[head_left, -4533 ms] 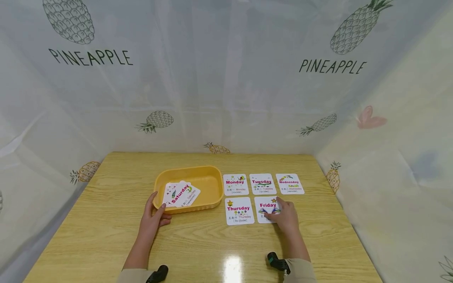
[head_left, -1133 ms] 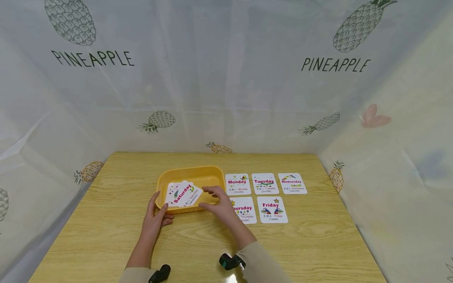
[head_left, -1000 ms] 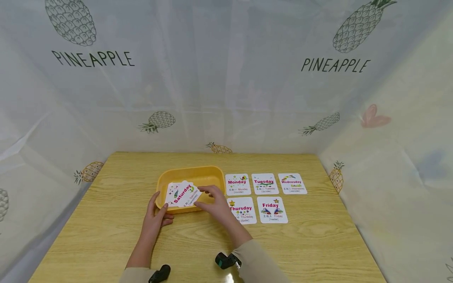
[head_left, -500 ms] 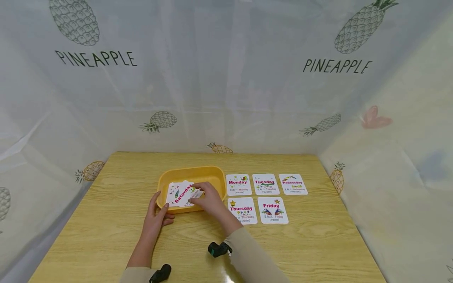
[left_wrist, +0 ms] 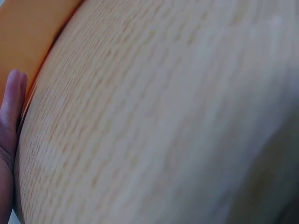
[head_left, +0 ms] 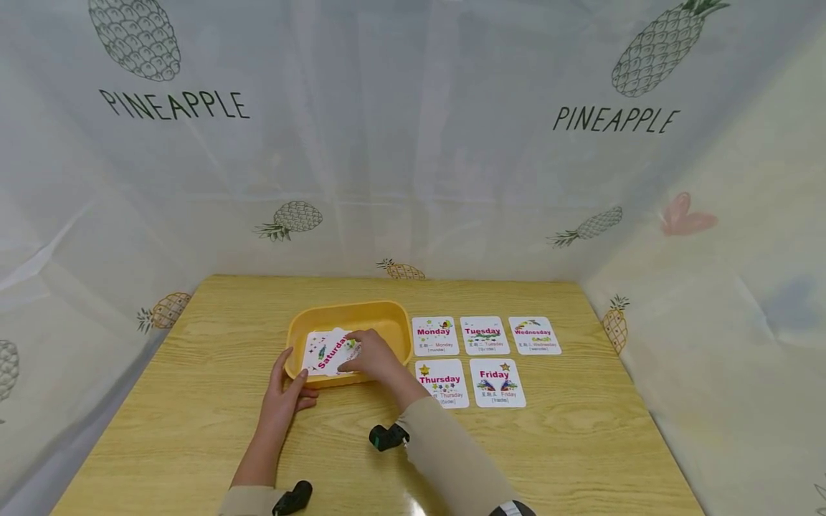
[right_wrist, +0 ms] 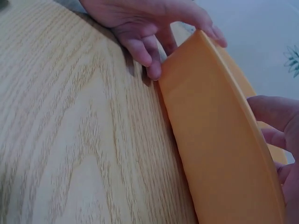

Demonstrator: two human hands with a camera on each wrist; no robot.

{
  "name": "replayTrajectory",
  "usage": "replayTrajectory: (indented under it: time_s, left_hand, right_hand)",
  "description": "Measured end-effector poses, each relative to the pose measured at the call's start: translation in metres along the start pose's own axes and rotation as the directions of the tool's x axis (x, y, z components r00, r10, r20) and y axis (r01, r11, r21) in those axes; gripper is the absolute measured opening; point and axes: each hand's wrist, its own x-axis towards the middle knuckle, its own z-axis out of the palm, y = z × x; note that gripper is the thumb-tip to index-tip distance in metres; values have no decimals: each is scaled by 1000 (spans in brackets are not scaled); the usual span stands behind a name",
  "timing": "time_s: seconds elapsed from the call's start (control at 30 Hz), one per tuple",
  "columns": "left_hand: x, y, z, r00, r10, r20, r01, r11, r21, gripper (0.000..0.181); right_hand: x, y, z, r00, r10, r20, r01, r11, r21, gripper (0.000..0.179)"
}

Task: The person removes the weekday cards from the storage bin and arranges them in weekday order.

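A yellow plastic tray (head_left: pixel 381 322) stands left of the middle of the table, with white weekday cards in it, the Saturday card (head_left: pixel 330 352) on top. My left hand (head_left: pixel 281 393) grips the tray's front left corner, with a finger over the rim, as the right wrist view also shows. Inside the tray, my right hand (head_left: pixel 374 356) lies over the right part of the Saturday card, thumb and index finger bent and spread across it. I cannot tell whether they pinch it. In the right wrist view, its fingers (right_wrist: pixel 273 109) reach behind the tray wall (right_wrist: pixel 215 135).
Right of the tray lie the Monday card (head_left: pixel 435 335), Tuesday card (head_left: pixel 485 335) and Wednesday card (head_left: pixel 535 335) in a back row. The Thursday card (head_left: pixel 452 390), partly behind my right hand, and the Friday card (head_left: pixel 497 383) form the front row. A white curtain (head_left: pixel 413 143) surrounds the table.
My right hand has left the Friday card on the table and come left into the tray, then farther over the Saturday card. My left hand keeps its hold on the tray.
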Motion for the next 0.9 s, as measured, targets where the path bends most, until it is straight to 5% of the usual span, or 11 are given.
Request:
replayTrajectory:
  time_s: [0.23, 0.9]
  left_hand:
    - [1, -2, 0, 1000, 5, -6, -5, 1000, 0, 65]
    - [1, -2, 0, 1000, -9, 0, 9, 1000, 12, 65]
  right_hand:
    - [5, 0, 2, 999, 2, 41, -1, 999, -32, 72]
    - [19, 12, 5, 993, 84, 87, -96, 985, 142, 71]
